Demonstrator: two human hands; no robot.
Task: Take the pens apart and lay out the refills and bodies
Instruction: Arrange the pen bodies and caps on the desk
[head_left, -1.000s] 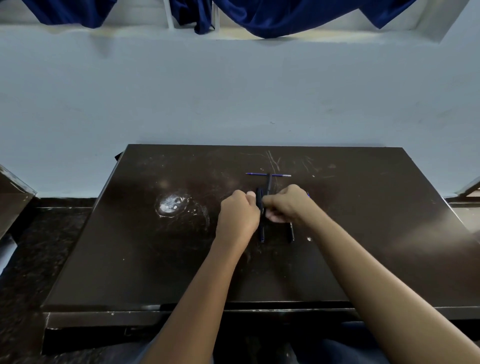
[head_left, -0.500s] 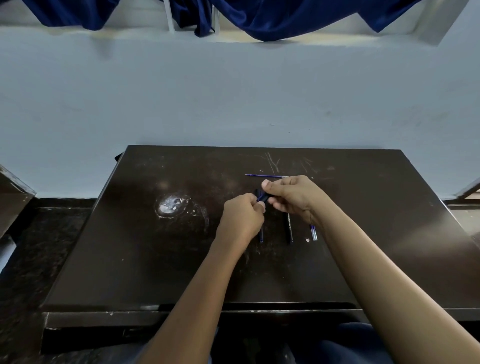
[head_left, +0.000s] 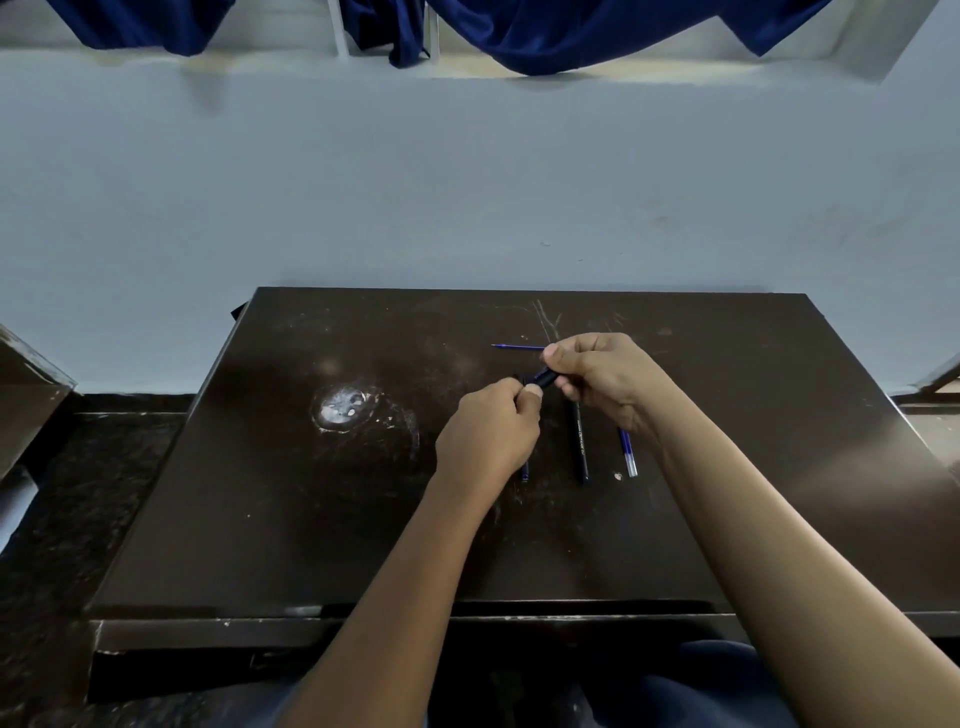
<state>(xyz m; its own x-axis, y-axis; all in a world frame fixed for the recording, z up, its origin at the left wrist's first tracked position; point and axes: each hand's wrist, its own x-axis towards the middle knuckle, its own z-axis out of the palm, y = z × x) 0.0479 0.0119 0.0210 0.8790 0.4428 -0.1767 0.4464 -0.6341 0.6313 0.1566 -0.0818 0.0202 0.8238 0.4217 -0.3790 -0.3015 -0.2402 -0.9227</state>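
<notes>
One pen (head_left: 542, 378) sits raised just above the bench (head_left: 311, 519), pinched between both your hands, dark and short where it shows between them. Judging by its look, it is light, stiff and smooth plastic, likely to slip if you twist with loose fingertips, so take it near each end, close to the joint, and turn rather than bend. Your left hand (head_left: 488, 436) has its fingers closed around the near end; your right hand (head_left: 605, 382) has its fingers curled shut on the far end, thumb on top. Below them a dark pen body (head_left: 579, 441) lies on the bench, pointing toward you, with a blue refill (head_left: 626, 452) just beside it on the right and another dark piece (head_left: 524, 470) peeking from under your left hand. A second thin blue refill (head_left: 517, 346) lies crosswise farther back, partly hidden by your right hand.
</notes>
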